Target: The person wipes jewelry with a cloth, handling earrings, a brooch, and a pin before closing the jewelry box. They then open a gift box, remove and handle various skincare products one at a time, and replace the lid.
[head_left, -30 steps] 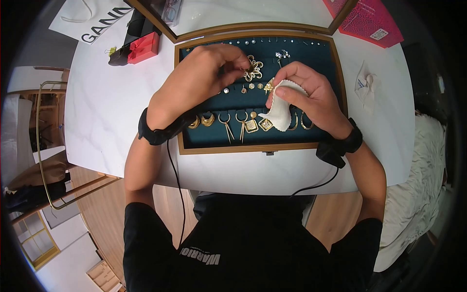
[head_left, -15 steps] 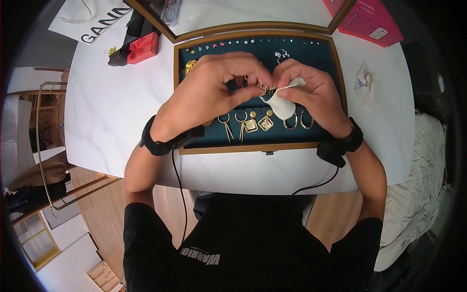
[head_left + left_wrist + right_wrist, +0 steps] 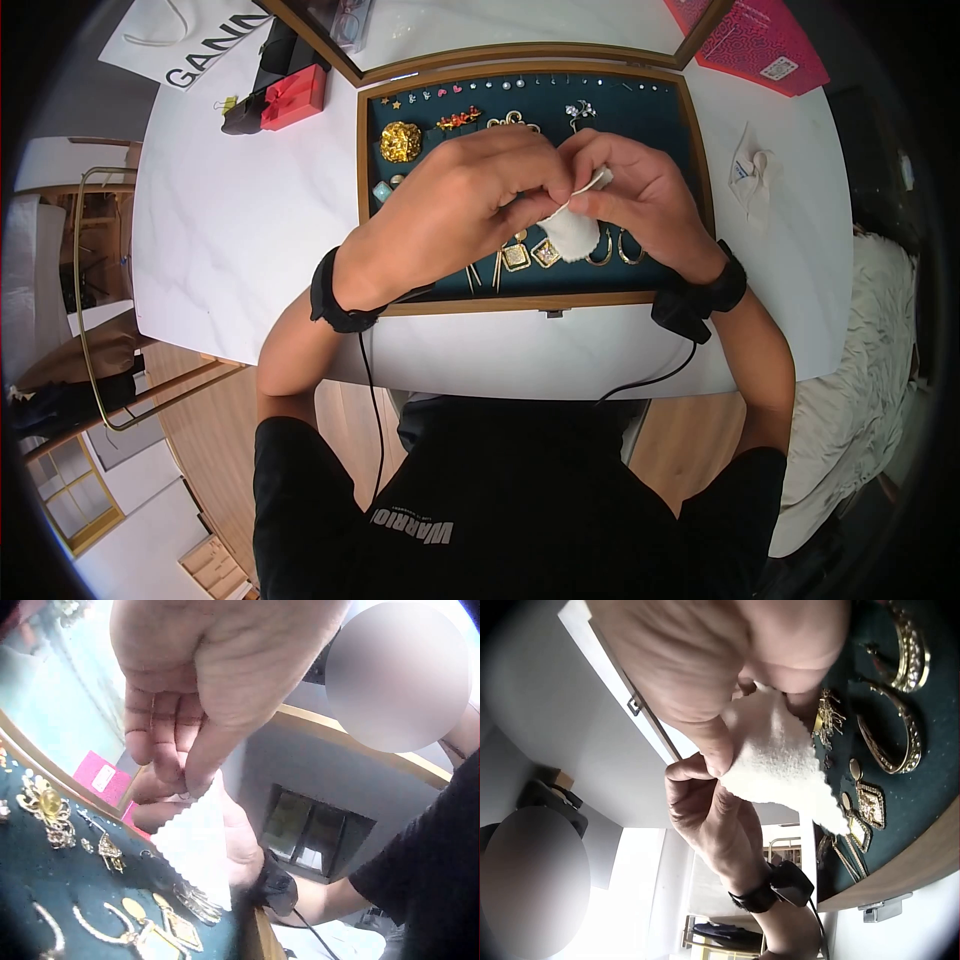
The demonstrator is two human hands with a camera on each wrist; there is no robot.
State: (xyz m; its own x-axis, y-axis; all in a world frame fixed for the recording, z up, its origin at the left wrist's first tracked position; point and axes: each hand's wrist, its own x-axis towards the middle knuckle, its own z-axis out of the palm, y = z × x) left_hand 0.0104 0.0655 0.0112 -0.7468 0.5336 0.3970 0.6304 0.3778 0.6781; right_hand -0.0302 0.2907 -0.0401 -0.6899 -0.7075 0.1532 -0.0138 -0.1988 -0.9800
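Note:
In the head view, both hands meet over a jewelry box (image 3: 540,301) lined in dark green. My right hand (image 3: 645,195) pinches a white cloth (image 3: 572,235) with a zigzag-cut edge, and it hangs over the front rows. Thumb and fingertips of my left hand (image 3: 470,205) pinch at the cloth's upper edge, as the right wrist view also shows; whatever lies inside the fold is hidden. Close below the hands are square drop earrings (image 3: 545,253) and hoop earrings (image 3: 892,731). A flower-shaped brooch (image 3: 49,802) lies in the box, partly covered in the head view.
The box's glass lid (image 3: 520,30) stands raised at the back. A gold ornament (image 3: 401,142) and small studs fill other rows. Left of the box are a red gift box (image 3: 295,98) and a paper bag (image 3: 170,40). On the right are a crumpled wrapper (image 3: 753,170) and a pink box (image 3: 765,50).
My left hand has moved from over the flower brooch toward the front right, to the cloth. The right hand stays nearly in place, and the cloth is now held between both hands.

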